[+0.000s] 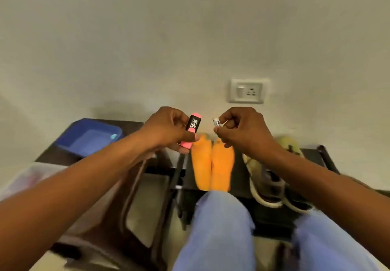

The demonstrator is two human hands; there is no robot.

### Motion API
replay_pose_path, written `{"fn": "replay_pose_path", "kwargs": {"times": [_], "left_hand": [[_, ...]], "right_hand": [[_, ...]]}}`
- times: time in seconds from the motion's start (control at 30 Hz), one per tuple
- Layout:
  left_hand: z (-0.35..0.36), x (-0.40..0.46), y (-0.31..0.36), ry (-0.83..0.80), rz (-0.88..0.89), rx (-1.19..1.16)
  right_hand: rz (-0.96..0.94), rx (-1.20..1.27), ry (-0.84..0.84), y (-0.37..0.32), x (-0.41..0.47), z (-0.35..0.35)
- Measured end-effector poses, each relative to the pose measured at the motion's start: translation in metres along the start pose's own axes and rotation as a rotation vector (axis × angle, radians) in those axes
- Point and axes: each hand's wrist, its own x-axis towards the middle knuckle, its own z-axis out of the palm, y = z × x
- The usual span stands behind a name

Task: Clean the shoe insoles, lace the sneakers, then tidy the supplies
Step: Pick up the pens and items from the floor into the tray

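A left hand (166,129) grips a pink tube (191,131) while the right hand (242,129) pinches a small white cap (217,122) just beside it; two orange insoles (212,165) lie on the bench (312,154) directly below, sneakers (272,178) under the right wrist.

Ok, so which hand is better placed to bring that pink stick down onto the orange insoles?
Left, probably. The left hand already holds the pink stick in its grip, directly above the orange insoles. The right hand is occupied pinching a small white piece, possibly its cap.
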Motion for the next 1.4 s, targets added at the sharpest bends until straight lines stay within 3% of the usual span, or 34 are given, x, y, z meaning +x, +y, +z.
{"fn": "replay_pose_path", "kwargs": {"times": [0.13, 0.27, 0.37, 0.47, 0.7, 0.87, 1.4], "left_hand": [[-0.092, -0.019, -0.05, 0.239, -0.027, 0.161], [-0.169, -0.033, -0.084, 0.428, -0.029, 0.472], [-0.204, -0.026, -0.107, 0.424, -0.083, 0.517], [-0.226, -0.007, -0.129, 0.39, -0.099, 0.799], [-0.24, 0.041, -0.163, 0.145, -0.067, 1.067], [-0.235, 0.063, -0.179, 0.068, -0.018, 1.067], [-0.241, 0.078, -0.213, 0.28, 0.159, 0.867]], "right_hand": [[-0.085, 0.061, -0.134, -0.052, 0.027, 0.085], [-0.143, 0.072, -0.229, -0.098, 0.054, 0.164], [-0.185, 0.061, -0.259, -0.116, 0.074, 0.209], [-0.235, 0.009, -0.295, -0.126, 0.087, 0.239], [-0.337, -0.154, -0.343, -0.124, 0.107, 0.277], [-0.352, -0.21, -0.434, -0.111, 0.111, 0.288], [-0.523, -0.591, -0.668, -0.114, 0.119, 0.323]]}}
